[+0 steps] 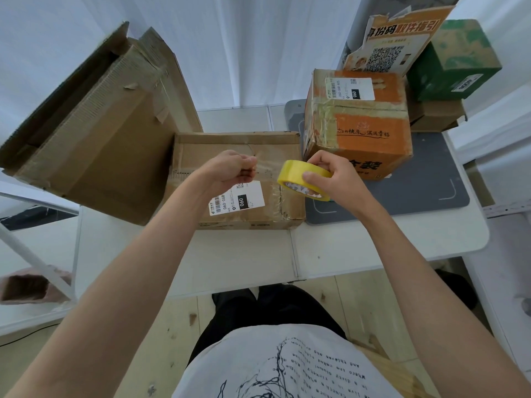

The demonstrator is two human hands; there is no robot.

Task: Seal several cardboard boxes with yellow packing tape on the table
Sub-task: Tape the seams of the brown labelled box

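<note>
Fingers and thumb of right hand (333, 179) curled round roll of yellow packing tape (303, 180), held tilted above right end of flat brown cardboard box (230, 150) on white table (373, 245). Left hand (230, 169) clenched just beside roll, fingertips pinched together over box top; clear strip of tape between hand and roll hard to make out, so pinching it or not cannot be told. White shipping label (238, 201) stuck on box below left wrist. Orange printed box (370, 130), crossed with old tape and labelled on top, standing just right of brown box on grey mat (436, 182). Large open brown carton (94, 139) leaning at left, touching flat box. Torn orange card with QR code (399, 38) and green carton (457, 61) behind, at far right.
</note>
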